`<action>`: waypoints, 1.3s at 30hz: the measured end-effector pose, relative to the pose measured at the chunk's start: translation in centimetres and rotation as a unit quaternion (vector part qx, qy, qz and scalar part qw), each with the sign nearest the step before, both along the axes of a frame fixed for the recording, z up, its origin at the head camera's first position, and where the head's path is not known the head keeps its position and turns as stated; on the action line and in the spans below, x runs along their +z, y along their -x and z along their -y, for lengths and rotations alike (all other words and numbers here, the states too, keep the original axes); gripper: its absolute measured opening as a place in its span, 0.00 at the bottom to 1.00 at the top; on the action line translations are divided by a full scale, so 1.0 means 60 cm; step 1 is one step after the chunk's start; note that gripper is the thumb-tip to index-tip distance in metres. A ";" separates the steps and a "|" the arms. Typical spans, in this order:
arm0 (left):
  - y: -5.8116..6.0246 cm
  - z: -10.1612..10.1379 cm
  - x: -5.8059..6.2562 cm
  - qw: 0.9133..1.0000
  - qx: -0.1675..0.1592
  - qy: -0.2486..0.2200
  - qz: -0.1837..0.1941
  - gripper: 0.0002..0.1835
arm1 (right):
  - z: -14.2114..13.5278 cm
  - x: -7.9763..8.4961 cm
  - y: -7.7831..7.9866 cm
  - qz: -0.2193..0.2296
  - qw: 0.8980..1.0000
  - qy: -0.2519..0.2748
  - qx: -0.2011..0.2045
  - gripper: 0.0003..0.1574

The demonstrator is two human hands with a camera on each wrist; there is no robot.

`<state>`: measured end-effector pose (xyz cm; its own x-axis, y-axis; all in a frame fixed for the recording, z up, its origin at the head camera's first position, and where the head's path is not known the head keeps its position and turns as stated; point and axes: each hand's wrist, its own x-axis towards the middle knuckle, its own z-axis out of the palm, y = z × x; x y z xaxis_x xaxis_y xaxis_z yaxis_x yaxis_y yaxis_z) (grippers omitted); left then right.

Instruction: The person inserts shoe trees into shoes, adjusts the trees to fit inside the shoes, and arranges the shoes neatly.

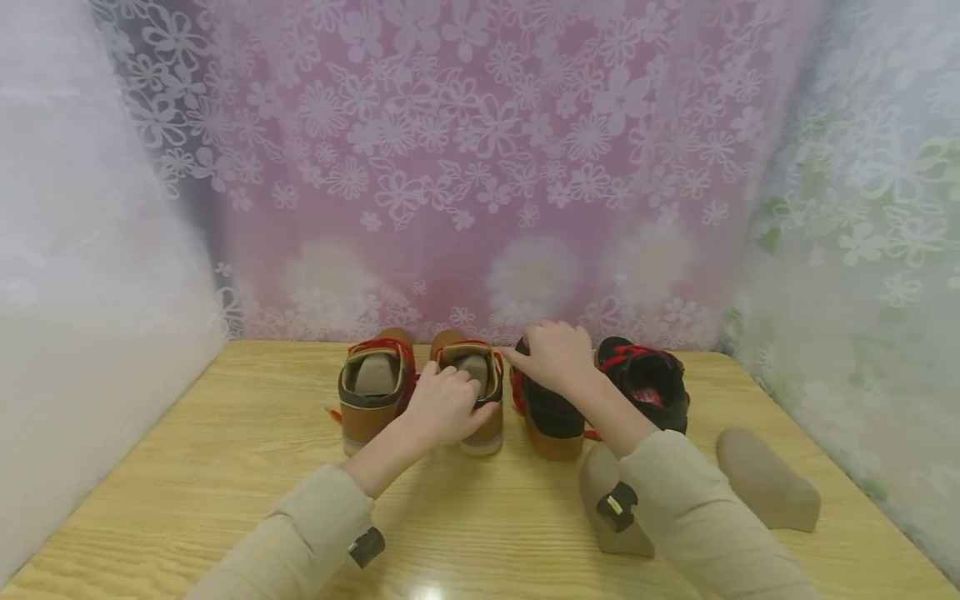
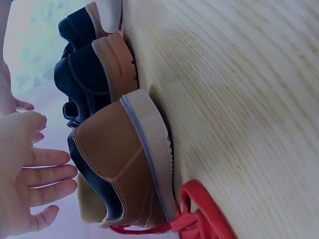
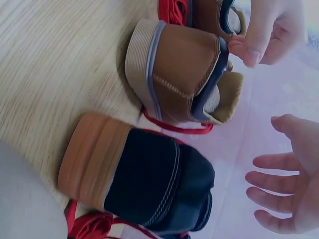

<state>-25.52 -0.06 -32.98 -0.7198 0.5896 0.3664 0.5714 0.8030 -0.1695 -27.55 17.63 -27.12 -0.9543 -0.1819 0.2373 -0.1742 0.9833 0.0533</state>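
Shoe row on a wood-grain table [image 1: 450, 525]; inner brown shoe [image 1: 483, 433] taken as landmark. Left hand [image 1: 446, 404] is held right at the landmark's collar; its fingers [image 2: 50, 174] are seen extended and apart, clamped on nothing; whether the collar is touched cannot be told. A beige shoe form [image 1: 474, 367] is seated inside the landmark. Right hand [image 1: 558, 354] is held just right of the landmark, above the inner black shoe [image 1: 555, 417]; its fingers [image 3: 271, 181] are spread apart, nothing gripped.

Outer brown shoe [image 1: 367, 425] is seen just left of the landmark, also filled by a shoe insert [image 1: 375, 375]. Inner black shoe is positioned to the landmark's right, its interior hidden by the right hand. Outer black shoe [image 1: 660, 375] is found farther right of the landmark, toe turned to the wall like the others. Two loose beige forms are lying right of the landmark and closer to the person: near form [image 1: 597, 479], partly covered by the right sleeve [image 1: 705, 492], and far form [image 1: 768, 483], well apart from the landmark. Red laces [image 2: 204, 201] are fitted to the shoes. A pink flowered curtain [image 1: 450, 150] is hung behind the landmark.
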 end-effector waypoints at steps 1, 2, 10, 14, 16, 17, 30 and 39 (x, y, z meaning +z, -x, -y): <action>-0.001 -0.002 0.001 1.000 -0.002 -0.001 -0.002 0.21 | -0.004 0.000 -0.002 0.005 1.000 -0.001 0.002 0.30; -0.003 -0.003 0.002 1.000 -0.005 -0.003 -0.004 0.21 | -0.008 0.001 -0.003 0.008 1.000 -0.003 0.004 0.29; -0.007 -0.022 0.004 0.999 -0.034 -0.014 -0.027 0.19 | -0.046 0.002 -0.019 0.031 0.999 0.010 0.026 0.23; -0.008 -0.034 0.005 0.999 -0.040 -0.005 -0.027 0.20 | -0.062 0.001 -0.029 0.030 0.999 0.008 0.033 0.25; -0.008 -0.040 0.005 0.999 -0.042 -0.003 -0.030 0.19 | -0.070 0.001 -0.034 0.033 0.999 0.009 0.032 0.26; -0.007 -0.042 0.005 0.999 -0.043 -0.003 -0.032 0.19 | -0.074 0.001 -0.036 0.034 0.999 0.012 0.031 0.26; -0.002 -0.086 0.004 0.998 -0.050 0.004 0.049 0.20 | -0.137 0.000 -0.069 0.067 0.997 0.029 0.041 0.27; 0.005 -0.114 0.006 0.997 -0.051 0.018 0.050 0.21 | -0.170 -0.005 -0.099 0.081 0.995 0.028 0.051 0.23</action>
